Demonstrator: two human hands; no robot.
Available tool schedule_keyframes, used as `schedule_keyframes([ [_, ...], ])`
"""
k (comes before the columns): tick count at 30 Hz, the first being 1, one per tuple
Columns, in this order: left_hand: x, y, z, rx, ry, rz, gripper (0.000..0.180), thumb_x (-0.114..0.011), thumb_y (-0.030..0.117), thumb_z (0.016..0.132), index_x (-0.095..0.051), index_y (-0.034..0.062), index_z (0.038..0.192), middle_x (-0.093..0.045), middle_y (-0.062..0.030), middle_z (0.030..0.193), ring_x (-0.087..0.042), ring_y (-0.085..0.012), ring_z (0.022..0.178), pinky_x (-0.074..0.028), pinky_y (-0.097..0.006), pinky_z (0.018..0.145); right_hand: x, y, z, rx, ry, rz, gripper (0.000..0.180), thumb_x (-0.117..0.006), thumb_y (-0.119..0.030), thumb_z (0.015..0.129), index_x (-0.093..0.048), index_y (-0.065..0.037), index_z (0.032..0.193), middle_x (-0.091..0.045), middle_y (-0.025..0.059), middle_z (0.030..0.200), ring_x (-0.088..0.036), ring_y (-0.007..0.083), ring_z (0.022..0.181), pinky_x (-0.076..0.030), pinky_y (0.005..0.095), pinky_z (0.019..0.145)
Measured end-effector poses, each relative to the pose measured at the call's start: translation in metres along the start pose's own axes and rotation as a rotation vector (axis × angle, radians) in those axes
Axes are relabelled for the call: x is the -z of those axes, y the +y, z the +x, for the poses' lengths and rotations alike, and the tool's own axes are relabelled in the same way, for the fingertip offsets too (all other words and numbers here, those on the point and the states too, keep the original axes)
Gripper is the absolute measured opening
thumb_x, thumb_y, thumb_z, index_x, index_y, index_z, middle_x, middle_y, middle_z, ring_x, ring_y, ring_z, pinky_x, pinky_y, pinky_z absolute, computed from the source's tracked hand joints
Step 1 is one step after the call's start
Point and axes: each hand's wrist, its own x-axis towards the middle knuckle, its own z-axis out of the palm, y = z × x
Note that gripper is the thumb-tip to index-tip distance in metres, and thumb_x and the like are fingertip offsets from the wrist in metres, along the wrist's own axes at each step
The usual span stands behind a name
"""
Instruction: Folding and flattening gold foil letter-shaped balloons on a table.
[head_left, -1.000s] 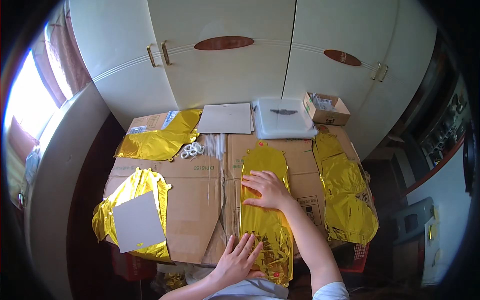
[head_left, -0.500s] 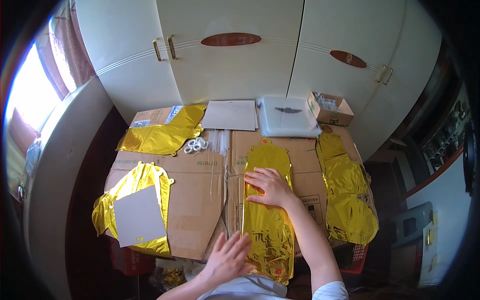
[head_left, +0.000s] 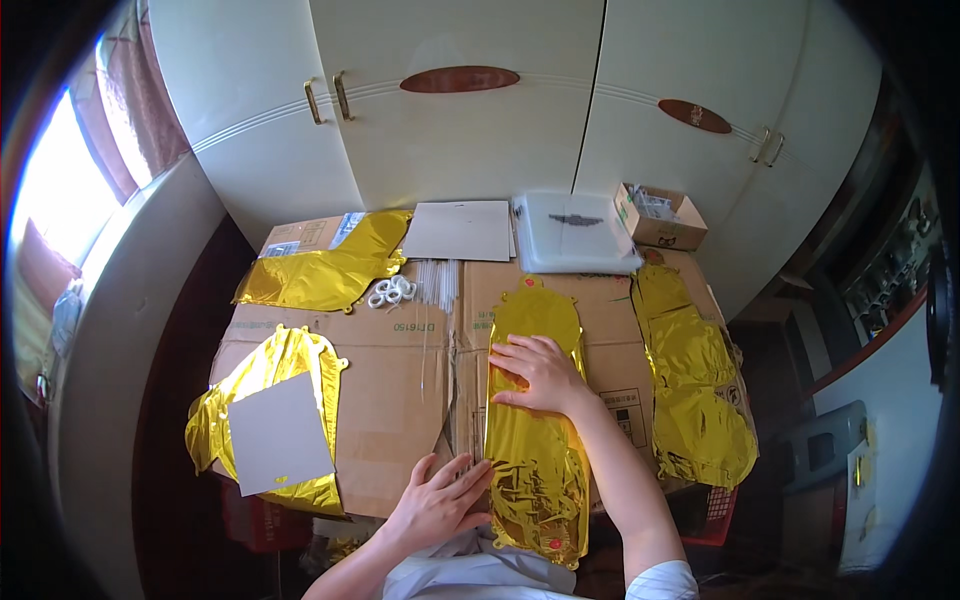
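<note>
A long gold foil balloon (head_left: 535, 440), uninflated, lies lengthwise in front of me with its lower end over the table's front edge. My right hand (head_left: 540, 374) rests flat on its upper half, fingers stretched toward the left edge. At the lower left edge of the foil is my left hand (head_left: 440, 498), its fingers extended and the tips at or against that edge. Small red dots mark the balloon's two ends. Left of it, a grey card (head_left: 281, 433) lies on another gold foil balloon (head_left: 213, 420).
Flattened cardboard (head_left: 390, 390) covers the table. More gold foil balloons lie at the far left (head_left: 330, 272) and right (head_left: 690, 375). Behind are white ribbon rolls (head_left: 391, 291), clear straws (head_left: 437, 283), a grey board (head_left: 460, 230), a stack of clear bags (head_left: 578, 238) and a small box (head_left: 660, 220).
My left hand has moved slightly left and come down to the foil's lower left edge, fingers straighter. The right hand stays in place on the balloon.
</note>
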Motion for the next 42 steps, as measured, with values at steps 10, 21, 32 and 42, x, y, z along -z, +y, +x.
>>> schedule_keyframes([
  [10,-0.002,-0.001,-0.003,-0.003,-0.058,-0.024,0.065,-0.052,0.056,0.091,-0.049,0.0122,0.139,-0.047,-0.0015,0.143,-0.040,-0.0213,0.132,-0.027,-0.054,0.108,0.006,-0.008,0.003,0.072,0.104,-0.110,0.049,-0.064,-0.050,0.085,-0.066,-0.015,0.119,-0.061,0.0026,0.127,-0.050,0.0226,0.125,-0.034,0.0461,0.108],
  [21,-0.010,-0.005,-0.007,-0.026,0.027,0.047,0.064,-0.047,0.059,0.092,-0.053,0.0132,0.136,-0.053,-0.0008,0.138,-0.047,-0.0184,0.126,-0.037,-0.049,0.103,0.030,-0.089,-0.045,0.325,-0.161,0.078,0.025,-0.065,-0.016,0.081,-0.068,-0.013,0.106,-0.064,-0.0015,0.101,-0.059,0.0160,0.099,-0.041,0.0357,0.092],
  [32,-0.013,-0.006,-0.008,-0.034,0.081,0.036,0.061,-0.048,0.058,0.091,-0.056,0.0129,0.133,-0.053,-0.0009,0.138,-0.048,-0.0176,0.123,-0.039,-0.048,0.100,0.018,-0.086,-0.047,0.252,-0.074,0.033,0.032,-0.065,-0.010,0.078,-0.070,-0.014,0.109,-0.065,-0.0040,0.105,-0.059,0.0145,0.098,-0.041,0.0340,0.088],
  [42,-0.011,-0.006,-0.007,-0.032,0.057,0.011,0.063,-0.052,0.058,0.090,-0.054,0.0130,0.134,-0.053,0.0003,0.138,-0.047,-0.0184,0.124,-0.035,-0.049,0.104,0.014,-0.077,-0.037,0.187,-0.026,-0.109,0.028,-0.063,-0.015,0.079,-0.068,-0.011,0.107,-0.063,-0.0020,0.096,-0.059,0.0155,0.091,-0.041,0.0344,0.088],
])
